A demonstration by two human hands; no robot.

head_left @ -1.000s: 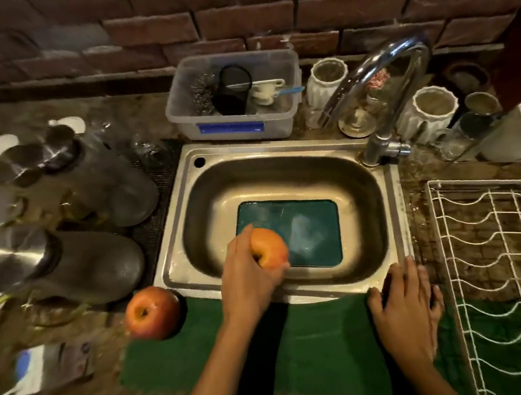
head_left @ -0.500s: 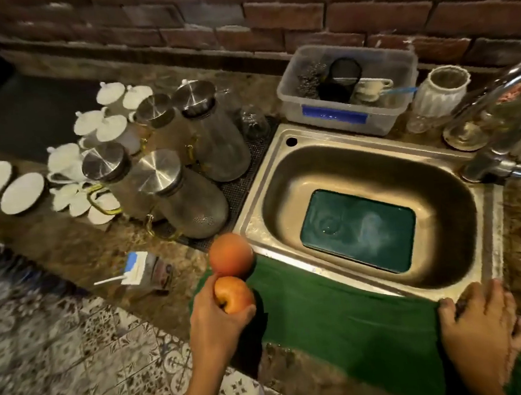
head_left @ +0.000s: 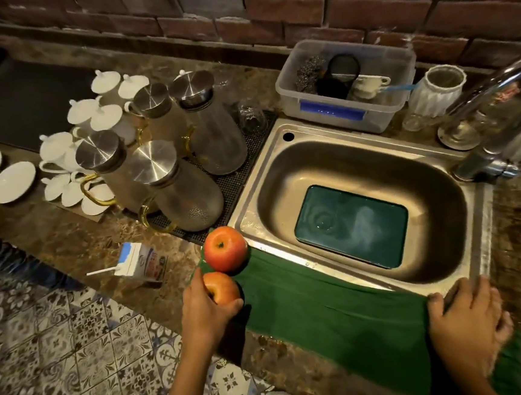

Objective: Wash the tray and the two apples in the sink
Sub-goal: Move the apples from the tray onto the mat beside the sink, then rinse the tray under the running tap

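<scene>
Head view, looking down. Left hand (head_left: 208,312) at lower centre, fingers curled round an apple (head_left: 221,287) over the green cloth (head_left: 326,311) on the table (head_left: 77,244) edge. Second apple (head_left: 225,248) sits just above it in frame, touching or nearly so, at the sink (head_left: 254,216) corner. Green tray (head_left: 351,224) lies flat in the sink basin. Right hand (head_left: 467,324) at lower right, fingers spread flat on cloth and sink rim.

At lower centre the left hand (head_left: 205,315) grips an apple (head_left: 221,287) just below a second apple (head_left: 225,248) on the green cloth (head_left: 326,311), the right hand (head_left: 467,321) rests at the sink (head_left: 280,151) rim, lower right, and a green tray (head_left: 351,225) lies in the basin.
</scene>
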